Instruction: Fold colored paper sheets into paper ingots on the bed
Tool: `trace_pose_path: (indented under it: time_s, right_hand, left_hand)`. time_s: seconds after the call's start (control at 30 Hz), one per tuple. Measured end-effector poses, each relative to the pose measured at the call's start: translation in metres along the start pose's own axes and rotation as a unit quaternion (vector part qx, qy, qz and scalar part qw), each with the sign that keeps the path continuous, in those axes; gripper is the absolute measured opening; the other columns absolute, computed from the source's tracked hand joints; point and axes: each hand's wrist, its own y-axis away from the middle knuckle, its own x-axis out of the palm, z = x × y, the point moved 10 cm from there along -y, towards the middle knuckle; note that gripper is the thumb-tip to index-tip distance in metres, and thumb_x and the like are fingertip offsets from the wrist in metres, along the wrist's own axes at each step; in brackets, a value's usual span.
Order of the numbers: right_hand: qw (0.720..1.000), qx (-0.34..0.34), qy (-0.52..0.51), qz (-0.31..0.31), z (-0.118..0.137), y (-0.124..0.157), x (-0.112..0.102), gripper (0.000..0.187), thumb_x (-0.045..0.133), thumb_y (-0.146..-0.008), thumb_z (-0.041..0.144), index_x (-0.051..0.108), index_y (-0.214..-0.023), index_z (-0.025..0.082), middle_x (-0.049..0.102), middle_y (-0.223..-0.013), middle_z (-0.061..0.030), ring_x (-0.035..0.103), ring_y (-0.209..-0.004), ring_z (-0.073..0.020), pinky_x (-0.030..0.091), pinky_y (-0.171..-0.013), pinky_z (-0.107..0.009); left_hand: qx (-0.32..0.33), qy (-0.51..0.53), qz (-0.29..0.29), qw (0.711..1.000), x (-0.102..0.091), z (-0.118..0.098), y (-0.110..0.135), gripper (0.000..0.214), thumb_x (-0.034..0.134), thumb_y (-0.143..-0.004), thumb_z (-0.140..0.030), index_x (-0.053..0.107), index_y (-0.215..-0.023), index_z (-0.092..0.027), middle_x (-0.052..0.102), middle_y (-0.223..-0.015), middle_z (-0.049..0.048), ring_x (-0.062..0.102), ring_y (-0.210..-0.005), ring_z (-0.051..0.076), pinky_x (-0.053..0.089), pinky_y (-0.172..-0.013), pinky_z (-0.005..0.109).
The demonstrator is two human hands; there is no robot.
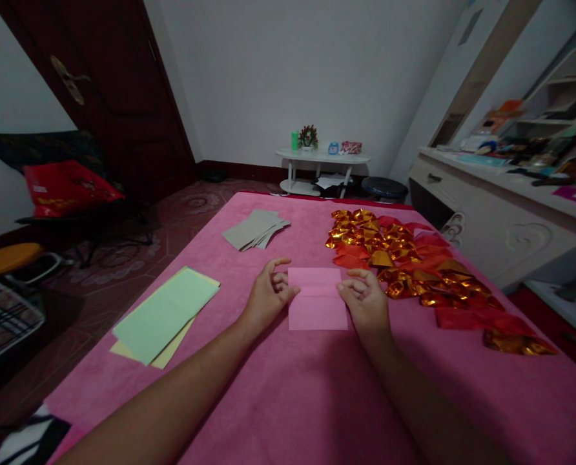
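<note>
The pink-covered desk [288, 400] fills the near middle of the scene. Along its right side spreads a wide group of gold and red shiny pieces [395, 247], which look already shaped and set aside. To the left, a green sheet [164, 313] lies over a yellow sheet [172, 352], both flat and apparently unworked. Farther off, left of centre, grey sheets [254, 229] lie loosely fanned, also flat.

Between these, at the middle of the desk, is the pink sheet [318, 313]. It has creases running across it from left to right but is opened out, so its folding seems only begun, with most of it left. The left hand [267, 294] pinches its left edge, and the right hand [367, 303] its right edge; on each, the thumb closes narrowly on the paper, forefinger reaching away and the other fingers curled.
</note>
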Motion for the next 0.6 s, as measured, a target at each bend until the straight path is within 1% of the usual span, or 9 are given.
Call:
trace_pose_path:
  time_s: [0.07, 0.13, 0.3, 0.37, 0.43, 0.5, 0.53, 0.57, 0.6]
  right_hand:
    - [1.000, 0.000, -0.001, 0.002, 0.001, 0.000, 0.001, 0.044, 0.073, -0.063, 0.029, 0.049, -0.098, 0.020, 0.060, -0.070, 0.0027, 0.057, -0.060, -0.0129, 0.044, -0.057, -0.024]
    - [1.000, 0.003, 0.001, 0.012, 0.001, 0.000, 0.003, 0.047, 0.074, -0.063, 0.030, 0.049, -0.102, 0.019, 0.058, -0.070, 0.0035, 0.056, -0.060, -0.0123, 0.043, -0.057, -0.024]
    - [1.000, 0.002, 0.020, 0.021, -0.002, -0.002, 0.004, 0.044, 0.069, -0.070, 0.034, 0.048, -0.106, 0.019, 0.058, -0.070, 0.0019, 0.057, -0.063, -0.0143, 0.046, -0.060, -0.027]
    - [0.999, -0.014, 0.040, 0.003, 0.003, -0.002, 0.002, 0.041, 0.067, -0.072, 0.034, 0.048, -0.106, 0.019, 0.062, -0.080, -0.0024, 0.060, -0.072, -0.0170, 0.049, -0.065, -0.030]
    - [0.994, -0.072, 0.081, -0.032, 0.023, 0.004, -0.002, 0.038, 0.065, -0.075, 0.031, 0.050, -0.107, 0.019, 0.062, -0.098, -0.0087, 0.060, -0.086, -0.0205, 0.051, -0.071, -0.034]
    - [0.972, -0.180, 0.139, -0.054, 0.056, 0.020, -0.003, 0.036, 0.062, -0.078, 0.027, 0.052, -0.112, 0.022, 0.056, -0.116, -0.0119, 0.058, -0.099, -0.0242, 0.051, -0.076, -0.038]
    - [0.957, -0.238, 0.154, -0.055, 0.074, 0.032, -0.001, 0.036, 0.064, -0.077, 0.025, 0.054, -0.112, 0.024, 0.053, -0.121, -0.0120, 0.056, -0.104, -0.0263, 0.051, -0.078, -0.041]
    - [0.944, -0.279, 0.170, -0.035, 0.087, 0.043, 0.003, 0.036, 0.064, -0.078, 0.025, 0.055, -0.113, 0.026, 0.051, -0.124, -0.0113, 0.055, -0.106, -0.0272, 0.051, -0.080, -0.043]
    - [0.936, -0.302, 0.181, -0.005, 0.094, 0.053, 0.008, 0.035, 0.065, -0.079, 0.026, 0.056, -0.113, 0.028, 0.051, -0.124, -0.0105, 0.055, -0.107, -0.0272, 0.052, -0.081, -0.044]
  left_hand:
    - [-0.007, 0.001, -0.009, 1.000, -0.002, 0.001, 0.000, 0.060, 0.070, -0.066, -0.015, 0.044, -0.120, -0.017, 0.044, -0.064, -0.0083, 0.042, -0.054, 0.005, 0.034, -0.052, 0.017]
    - [-0.007, -0.001, -0.011, 1.000, -0.002, 0.000, 0.000, 0.058, 0.069, -0.066, -0.015, 0.045, -0.119, -0.017, 0.042, -0.064, -0.0088, 0.041, -0.053, 0.005, 0.033, -0.052, 0.016]
    - [0.000, -0.006, -0.023, 1.000, -0.003, -0.003, 0.000, 0.054, 0.068, -0.066, -0.016, 0.049, -0.116, -0.016, 0.041, -0.061, -0.0091, 0.040, -0.052, 0.005, 0.032, -0.051, 0.016]
    - [0.004, -0.011, -0.032, 0.999, -0.006, -0.004, -0.001, 0.053, 0.068, -0.066, -0.017, 0.050, -0.115, -0.015, 0.041, -0.060, -0.0091, 0.041, -0.052, 0.005, 0.032, -0.052, 0.016]
    - [0.008, -0.016, -0.045, 0.999, -0.011, -0.005, -0.002, 0.052, 0.069, -0.066, -0.017, 0.050, -0.115, -0.015, 0.042, -0.060, -0.0089, 0.042, -0.053, 0.005, 0.033, -0.052, 0.016]
    - [0.007, -0.018, -0.056, 0.998, -0.016, -0.005, -0.003, 0.052, 0.069, -0.066, -0.019, 0.051, -0.115, -0.015, 0.044, -0.059, -0.0087, 0.043, -0.052, 0.005, 0.033, -0.052, 0.016]
    - [0.006, -0.017, -0.060, 0.998, -0.018, -0.003, -0.005, 0.052, 0.069, -0.066, -0.019, 0.051, -0.115, -0.015, 0.044, -0.059, -0.0086, 0.043, -0.052, 0.005, 0.032, -0.051, 0.016]
    - [0.003, -0.014, -0.063, 0.998, -0.021, -0.002, -0.006, 0.052, 0.069, -0.066, -0.020, 0.051, -0.115, -0.015, 0.044, -0.059, -0.0087, 0.043, -0.051, 0.005, 0.032, -0.051, 0.016]
    - [-0.001, -0.010, -0.064, 0.998, -0.022, 0.000, -0.007, 0.052, 0.070, -0.066, -0.020, 0.050, -0.115, -0.014, 0.044, -0.059, -0.0088, 0.042, -0.051, 0.005, 0.032, -0.050, 0.016]
